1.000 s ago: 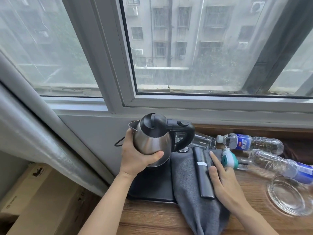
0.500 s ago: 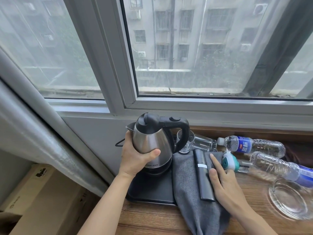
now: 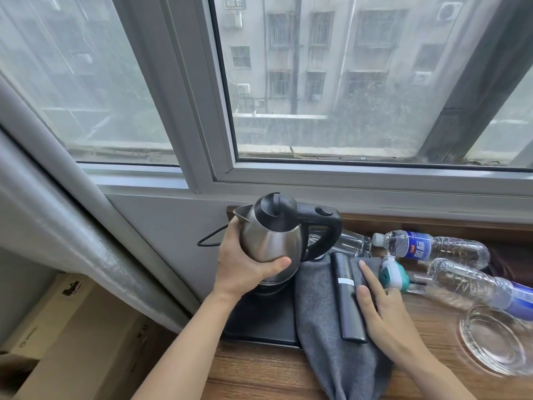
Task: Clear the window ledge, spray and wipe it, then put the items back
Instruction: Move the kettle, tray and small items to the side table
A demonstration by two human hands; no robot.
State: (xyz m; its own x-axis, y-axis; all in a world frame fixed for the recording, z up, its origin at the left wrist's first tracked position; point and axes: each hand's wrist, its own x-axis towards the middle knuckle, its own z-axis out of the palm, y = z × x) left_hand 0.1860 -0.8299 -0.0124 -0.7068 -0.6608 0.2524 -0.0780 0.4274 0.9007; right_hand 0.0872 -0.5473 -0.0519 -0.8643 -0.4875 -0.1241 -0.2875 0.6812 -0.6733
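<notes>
Grey daylight from the window fills the upper half of the frame, and below it the wooden ledge runs across the lower right. At centre, the fingers of the left hand are curled round the steel belly of the kettle, with the thumb pressed across its lower front; the kettle is tilted slightly and appears to sit just above or barely on its round base on the black tray, though contact cannot be told. To the right, the fingers of the right hand are laid straight and flat on the grey cloth, beside the black remote lying on that cloth. Further right lie a teal-headed spray bottle, two plastic bottles on their sides and a glass ashtray. The step is judged to be the moving of the kettle. A body grip on smooth steel is likely to slip, so the black handle would be better taken, the kettle kept upright, and the trailing cord at its left watched.
</notes>
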